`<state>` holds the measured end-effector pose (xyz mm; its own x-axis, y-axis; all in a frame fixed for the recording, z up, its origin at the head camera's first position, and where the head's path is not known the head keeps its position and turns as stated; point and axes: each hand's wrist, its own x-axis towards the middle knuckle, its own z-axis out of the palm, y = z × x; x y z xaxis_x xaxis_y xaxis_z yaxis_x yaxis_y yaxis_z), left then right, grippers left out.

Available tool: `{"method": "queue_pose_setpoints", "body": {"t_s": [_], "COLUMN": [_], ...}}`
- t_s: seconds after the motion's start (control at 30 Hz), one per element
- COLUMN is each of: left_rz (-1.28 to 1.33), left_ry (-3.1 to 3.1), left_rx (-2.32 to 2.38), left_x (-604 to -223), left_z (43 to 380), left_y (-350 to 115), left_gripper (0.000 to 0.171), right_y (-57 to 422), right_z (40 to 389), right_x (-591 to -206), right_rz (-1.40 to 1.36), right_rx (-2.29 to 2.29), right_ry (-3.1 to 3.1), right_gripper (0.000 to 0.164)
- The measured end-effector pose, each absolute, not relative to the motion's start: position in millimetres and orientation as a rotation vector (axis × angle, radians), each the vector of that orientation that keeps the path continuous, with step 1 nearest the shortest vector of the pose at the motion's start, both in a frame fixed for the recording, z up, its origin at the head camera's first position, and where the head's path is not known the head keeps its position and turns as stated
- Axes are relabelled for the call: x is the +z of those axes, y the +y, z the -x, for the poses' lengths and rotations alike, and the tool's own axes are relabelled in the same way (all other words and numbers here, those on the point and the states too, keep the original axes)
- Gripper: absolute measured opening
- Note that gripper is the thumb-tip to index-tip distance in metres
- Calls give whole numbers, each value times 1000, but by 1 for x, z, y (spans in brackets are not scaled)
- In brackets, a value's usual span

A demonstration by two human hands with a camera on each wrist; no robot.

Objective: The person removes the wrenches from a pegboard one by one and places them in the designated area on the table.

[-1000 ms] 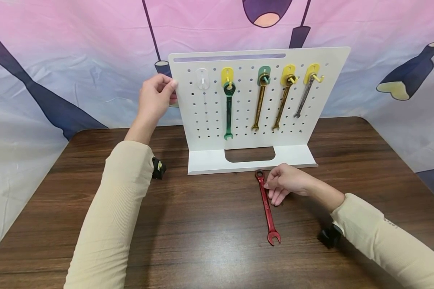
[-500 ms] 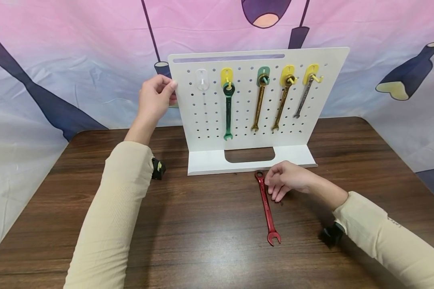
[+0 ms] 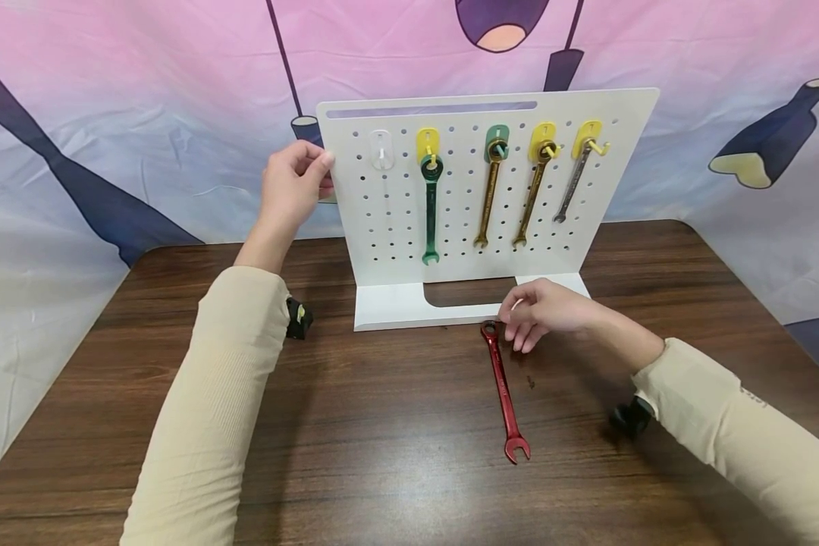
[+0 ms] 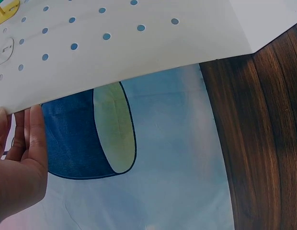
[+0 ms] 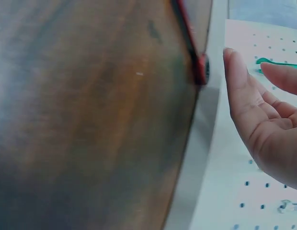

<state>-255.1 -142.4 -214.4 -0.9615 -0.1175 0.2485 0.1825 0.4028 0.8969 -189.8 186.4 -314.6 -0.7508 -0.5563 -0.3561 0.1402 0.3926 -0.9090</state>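
Observation:
My left hand [image 3: 290, 186] pinches the left edge of a white pegboard stand [image 3: 399, 269] between thumb and fingers. In the left wrist view the fingers [image 4: 37, 134] lie at the board's edge. A red combination wrench [image 3: 502, 394] lies on the table in front of the stand, ring end toward the board. Just right of that ring end, over the stand's front lip, my right hand [image 3: 549, 309] hovers with loosely bent fingers and nothing held. The right wrist view shows a gap between its thumb and forefinger [image 5: 237, 72].
On the board's hooks hang a green wrench [image 3: 431, 216], two gold-coloured ones, left [image 3: 491, 199] and right [image 3: 534, 196], and a small silver wrench [image 3: 573, 186]. A clear hook [image 3: 382, 150] at upper left is bare. Patterned cloth [image 3: 177, 114] hangs behind the wooden table [image 3: 355, 455].
My right hand has lifted away from beside the red wrench's shaft and moved forward to the stand's front lip. The wrench, the board and my left hand have stayed put.

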Motion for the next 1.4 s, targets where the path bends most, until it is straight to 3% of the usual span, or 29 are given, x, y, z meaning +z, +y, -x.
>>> {"method": "queue_pose_setpoints", "body": {"t_s": [0.53, 0.9, 1.4], "left_rz": [57, 56, 69], "left_ry": [-2397, -2393, -2398], "left_rx": [-1571, -1580, -1569], "left_x": [-216, -216, -214], "left_z": [257, 257, 255], "left_y": [-144, -144, -144], "left_gripper": [18, 18, 19], "right_y": [168, 152, 126], "right_z": [210, 220, 234], "right_x": [-285, -274, -247], "right_rz": [463, 464, 495], "right_rx": [-1374, -1385, -1485], "right_ry": [2137, 2228, 2298], "right_gripper": [18, 28, 30]}}
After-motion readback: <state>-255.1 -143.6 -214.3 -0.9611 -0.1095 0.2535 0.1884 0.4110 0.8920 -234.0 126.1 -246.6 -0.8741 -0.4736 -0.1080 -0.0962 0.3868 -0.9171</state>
